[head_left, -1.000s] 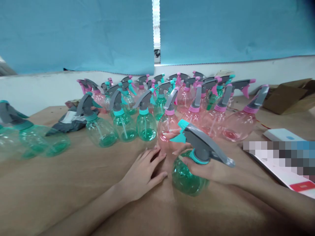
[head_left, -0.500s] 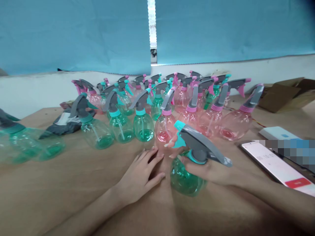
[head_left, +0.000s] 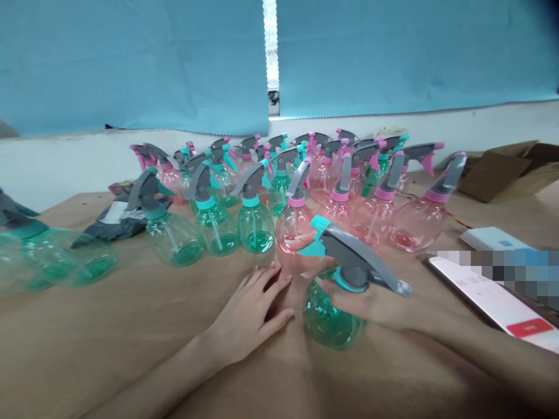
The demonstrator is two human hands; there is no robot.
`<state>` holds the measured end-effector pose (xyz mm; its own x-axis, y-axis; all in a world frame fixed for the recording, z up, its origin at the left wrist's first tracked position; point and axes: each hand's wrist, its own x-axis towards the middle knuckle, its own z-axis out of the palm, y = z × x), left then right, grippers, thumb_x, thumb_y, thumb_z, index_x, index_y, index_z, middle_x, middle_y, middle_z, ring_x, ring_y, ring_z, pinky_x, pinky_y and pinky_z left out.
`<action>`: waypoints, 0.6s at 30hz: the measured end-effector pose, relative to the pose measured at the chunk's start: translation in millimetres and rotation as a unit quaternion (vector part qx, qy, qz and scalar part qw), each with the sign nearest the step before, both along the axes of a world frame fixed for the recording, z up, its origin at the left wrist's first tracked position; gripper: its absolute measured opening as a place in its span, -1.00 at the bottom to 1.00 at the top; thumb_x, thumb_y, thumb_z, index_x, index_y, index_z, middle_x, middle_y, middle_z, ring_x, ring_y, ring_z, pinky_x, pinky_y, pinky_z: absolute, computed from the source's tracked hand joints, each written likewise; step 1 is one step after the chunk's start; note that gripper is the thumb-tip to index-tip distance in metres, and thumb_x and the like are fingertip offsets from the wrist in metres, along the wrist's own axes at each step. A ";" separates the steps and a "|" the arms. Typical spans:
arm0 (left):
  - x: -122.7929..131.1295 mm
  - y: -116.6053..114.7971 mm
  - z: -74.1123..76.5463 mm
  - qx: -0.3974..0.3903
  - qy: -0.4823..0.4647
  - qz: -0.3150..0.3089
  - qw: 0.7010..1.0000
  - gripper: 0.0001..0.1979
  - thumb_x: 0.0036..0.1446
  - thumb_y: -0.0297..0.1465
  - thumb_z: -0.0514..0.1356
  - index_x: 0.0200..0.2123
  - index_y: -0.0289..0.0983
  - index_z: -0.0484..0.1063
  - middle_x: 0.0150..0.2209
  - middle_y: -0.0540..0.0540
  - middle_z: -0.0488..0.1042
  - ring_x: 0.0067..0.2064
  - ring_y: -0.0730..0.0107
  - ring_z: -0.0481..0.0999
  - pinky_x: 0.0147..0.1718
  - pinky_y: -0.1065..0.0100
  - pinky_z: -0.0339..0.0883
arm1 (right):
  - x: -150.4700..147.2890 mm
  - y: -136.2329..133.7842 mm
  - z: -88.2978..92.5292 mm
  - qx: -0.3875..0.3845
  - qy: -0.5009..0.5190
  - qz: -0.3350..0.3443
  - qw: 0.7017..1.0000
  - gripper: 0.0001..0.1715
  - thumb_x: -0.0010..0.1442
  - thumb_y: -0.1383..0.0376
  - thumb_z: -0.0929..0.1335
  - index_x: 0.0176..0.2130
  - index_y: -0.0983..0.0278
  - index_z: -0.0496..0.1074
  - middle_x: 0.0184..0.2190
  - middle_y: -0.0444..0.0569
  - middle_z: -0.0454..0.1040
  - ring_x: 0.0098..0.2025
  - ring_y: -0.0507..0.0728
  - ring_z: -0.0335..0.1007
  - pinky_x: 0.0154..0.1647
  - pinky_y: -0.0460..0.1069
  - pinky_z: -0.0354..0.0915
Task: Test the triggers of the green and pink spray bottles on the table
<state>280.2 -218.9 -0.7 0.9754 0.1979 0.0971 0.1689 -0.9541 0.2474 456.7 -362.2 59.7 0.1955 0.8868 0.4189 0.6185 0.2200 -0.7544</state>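
Note:
My right hand (head_left: 364, 299) is shut on a green-tinted plastic spray bottle (head_left: 329, 321), which it holds tilted just above the table with the grey and teal trigger head (head_left: 356, 256) pointing right. Its fingertips reach towards a pink-tinted spray bottle (head_left: 293, 228) standing just beyond. My left hand (head_left: 248, 308) lies open and flat on the table, holding nothing, its fingertips close to that pink bottle's base. Several more pink and green spray bottles (head_left: 255, 227) stand in crowded rows behind, and others (head_left: 55, 259) lie on their sides at the left.
Brown paper covers the table (head_left: 131, 337). A phone (head_left: 489, 297) with a white screen, partly pixelated, lies at the right, beyond it a white box (head_left: 491, 238) and flattened cardboard (head_left: 495, 174). A grey plastic bag (head_left: 113, 224) lies at the left; a white wall and blue curtains (head_left: 131, 64) stand behind.
The view has shifted slightly. Both hands and the held green bottle have stayed in nearly the same place.

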 end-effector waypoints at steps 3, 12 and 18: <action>0.5 -0.1 0.0 -0.002 -0.002 0.000 1.000 -0.48 0.30 -0.14 0.07 0.25 -0.19 0.19 0.30 -0.22 0.17 0.30 -0.01 0.15 0.22 -0.11 0.08 | 0.3 0.3 -3.7 -0.019 0.029 0.012 0.999 -0.40 0.06 0.36 0.25 0.11 0.10 0.30 -0.44 -0.17 0.53 -0.58 0.07 0.39 -0.63 -0.06 0.37; -0.7 0.4 1.0 -0.002 -0.002 -0.001 1.000 -0.48 0.30 -0.14 0.07 0.25 -0.20 0.19 0.30 -0.24 0.17 0.30 -0.02 0.15 0.22 -0.12 0.08 | -2.0 3.0 1.9 0.000 0.043 0.026 0.999 -0.38 0.04 0.37 0.25 0.11 0.09 0.33 -0.40 -0.14 0.56 -0.46 0.11 0.50 -0.50 -0.04 0.46; -0.6 0.4 1.1 -0.002 0.000 0.000 1.000 -0.48 0.30 -0.15 0.07 0.25 -0.20 0.19 0.30 -0.23 0.17 0.30 -0.02 0.15 0.22 -0.11 0.08 | -1.9 4.2 -1.9 0.017 0.034 0.013 0.999 -0.44 0.04 0.37 0.28 0.05 0.06 0.37 -0.29 -0.12 0.58 -0.40 0.13 0.53 -0.42 -0.01 0.51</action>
<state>279.6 -218.4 0.4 0.9753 0.1987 0.0964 0.1694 -0.9532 0.2505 454.8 -358.1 57.8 0.2019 0.8776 0.4348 0.5600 0.2608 -0.7864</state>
